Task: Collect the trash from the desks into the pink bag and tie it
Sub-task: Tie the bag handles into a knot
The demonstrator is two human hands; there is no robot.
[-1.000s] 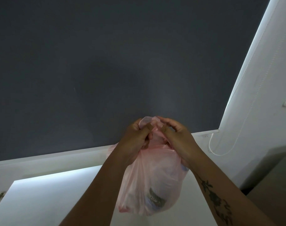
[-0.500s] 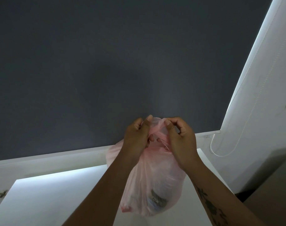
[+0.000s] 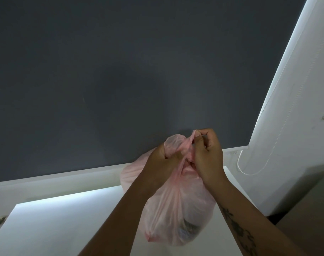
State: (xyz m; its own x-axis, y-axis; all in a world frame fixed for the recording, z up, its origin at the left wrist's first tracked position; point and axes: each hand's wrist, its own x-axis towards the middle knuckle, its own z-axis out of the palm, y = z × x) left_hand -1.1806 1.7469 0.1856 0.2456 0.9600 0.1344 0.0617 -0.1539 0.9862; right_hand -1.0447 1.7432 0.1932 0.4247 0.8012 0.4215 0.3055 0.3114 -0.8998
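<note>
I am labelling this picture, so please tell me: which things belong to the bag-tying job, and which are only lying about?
Job: pink bag; trash seen through it; left hand and right hand, both gripping its twisted top.
Just there: white desk; bead cord on the right; grey wall.

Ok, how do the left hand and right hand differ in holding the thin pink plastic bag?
The left hand fists round the gathered neck of the thin pink plastic bag; the right hand pinches a narrow twisted strip of it. The right hand sits higher in view than the left hand. The right hand's forearm bears a dark tattoo; the left hand's shows none. Both hands hold the bag's top.
</note>
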